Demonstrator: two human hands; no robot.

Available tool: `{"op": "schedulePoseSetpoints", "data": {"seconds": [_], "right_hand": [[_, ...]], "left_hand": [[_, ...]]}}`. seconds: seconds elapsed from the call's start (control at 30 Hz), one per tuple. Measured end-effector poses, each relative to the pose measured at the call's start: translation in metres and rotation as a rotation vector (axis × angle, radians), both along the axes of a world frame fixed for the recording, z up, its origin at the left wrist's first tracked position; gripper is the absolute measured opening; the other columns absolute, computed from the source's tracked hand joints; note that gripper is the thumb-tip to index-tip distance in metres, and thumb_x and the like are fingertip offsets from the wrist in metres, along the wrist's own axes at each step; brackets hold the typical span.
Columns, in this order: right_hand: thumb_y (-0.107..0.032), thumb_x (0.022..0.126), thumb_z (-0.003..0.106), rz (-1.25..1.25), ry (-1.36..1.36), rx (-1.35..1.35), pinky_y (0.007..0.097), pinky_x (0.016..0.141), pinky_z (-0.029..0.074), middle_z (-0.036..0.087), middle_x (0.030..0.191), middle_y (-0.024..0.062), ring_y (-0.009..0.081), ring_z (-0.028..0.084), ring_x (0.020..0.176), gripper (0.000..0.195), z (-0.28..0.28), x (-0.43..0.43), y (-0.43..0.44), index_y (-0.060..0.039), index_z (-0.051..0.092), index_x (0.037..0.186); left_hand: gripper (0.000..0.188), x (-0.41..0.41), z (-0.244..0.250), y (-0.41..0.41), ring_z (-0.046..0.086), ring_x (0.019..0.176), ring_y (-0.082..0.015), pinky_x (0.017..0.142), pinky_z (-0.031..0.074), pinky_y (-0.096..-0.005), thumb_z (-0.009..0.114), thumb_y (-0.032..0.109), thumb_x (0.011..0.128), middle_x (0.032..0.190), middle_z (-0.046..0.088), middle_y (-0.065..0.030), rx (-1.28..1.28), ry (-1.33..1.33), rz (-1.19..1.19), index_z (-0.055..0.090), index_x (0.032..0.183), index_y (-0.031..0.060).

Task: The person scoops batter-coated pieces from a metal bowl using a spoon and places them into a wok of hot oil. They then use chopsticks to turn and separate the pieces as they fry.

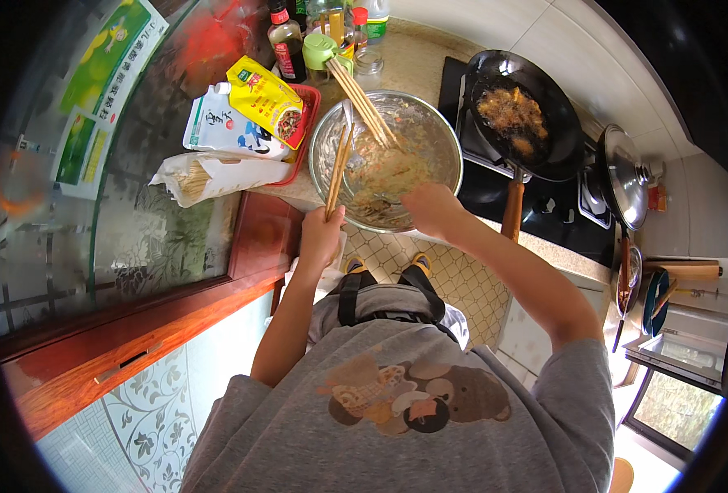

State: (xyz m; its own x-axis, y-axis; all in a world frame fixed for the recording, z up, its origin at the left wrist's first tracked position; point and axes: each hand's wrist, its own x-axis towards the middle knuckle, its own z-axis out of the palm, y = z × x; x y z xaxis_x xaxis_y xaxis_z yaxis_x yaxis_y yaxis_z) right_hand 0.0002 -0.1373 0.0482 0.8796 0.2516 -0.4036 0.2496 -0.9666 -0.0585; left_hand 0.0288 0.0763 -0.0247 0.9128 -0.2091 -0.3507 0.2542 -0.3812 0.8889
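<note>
Upright at the near left of a large metal bowl (453,145), my left hand (323,237) grips a pair of wooden chopsticks (339,172). My right hand (435,209) is over the bowl's near right part, its fingers bent; whether it holds anything is hidden. Wet batter with shredded vegetables (395,169) lies in the bowl. A bundle of long wooden sticks (364,105) leans into it from the far side, beside a metal spoon (348,117). To the right, browned pieces of food (512,117) sit in dark oil in a black wok (564,148).
The wok's wooden handle (514,206) points towards me on the black gas stove (493,191). A glass lid (620,172) stands at the right. Left of the bowl are a red basket (310,105), a yellow pouch (262,95) and a paper-wrapped stick bundle (216,175). Bottles (287,49) stand behind.
</note>
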Motion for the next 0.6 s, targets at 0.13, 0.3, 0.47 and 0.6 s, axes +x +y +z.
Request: {"op": "schedulePoseSetpoints", "data": {"seconds": [0.13, 0.3, 0.47, 0.6], "right_hand": [[-0.008, 0.071, 0.053, -0.093, -0.041, 0.064, 0.039, 0.065, 0.051, 0.063, 0.078, 0.0143, 0.0294, 0.063, 0.078, 0.014, 0.02, -0.002, -0.001, -0.004, 0.064, 0.078], [-0.008, 0.07, 0.053, -0.088, 0.038, 0.172, 0.039, 0.068, 0.05, 0.063, 0.08, 0.0151, 0.0312, 0.062, 0.079, 0.016, 0.037, -0.005, 0.004, -0.0022, 0.064, 0.08], [-0.01, 0.069, 0.053, -0.16, 0.047, 0.119, 0.0388, 0.067, 0.05, 0.063, 0.08, 0.0162, 0.0316, 0.062, 0.077, 0.017, 0.015, -0.005, 0.004, -0.0021, 0.063, 0.081], [-0.01, 0.071, 0.052, -0.107, -0.009, 0.092, 0.0385, 0.065, 0.05, 0.063, 0.079, 0.0148, 0.0305, 0.062, 0.076, 0.015, 0.009, -0.006, -0.015, -0.0029, 0.063, 0.079]], "left_hand": [[0.034, 0.0, 0.002, 0.001, 0.053, 0.053, -0.0159, 0.051, 0.04, -0.0325, 0.057, 0.025, 0.082, 0.059, 0.058, -0.0124, 0.031, -0.025, -0.013, 0.055, 0.069, -0.0059], [0.034, 0.0, 0.0, 0.0, 0.055, 0.053, -0.0174, 0.051, 0.04, -0.0334, 0.057, 0.025, 0.082, 0.058, 0.058, -0.0137, 0.044, -0.023, -0.002, 0.055, 0.069, -0.0062], [0.034, -0.001, -0.001, 0.0, 0.055, 0.052, -0.0189, 0.051, 0.04, -0.0339, 0.057, 0.026, 0.082, 0.058, 0.058, -0.0142, 0.024, -0.039, -0.006, 0.055, 0.068, -0.0059], [0.034, 0.0, -0.004, 0.0, 0.055, 0.053, -0.0191, 0.051, 0.04, -0.0339, 0.057, 0.026, 0.082, 0.058, 0.057, -0.0134, 0.029, -0.033, -0.008, 0.055, 0.068, -0.0053]]}}
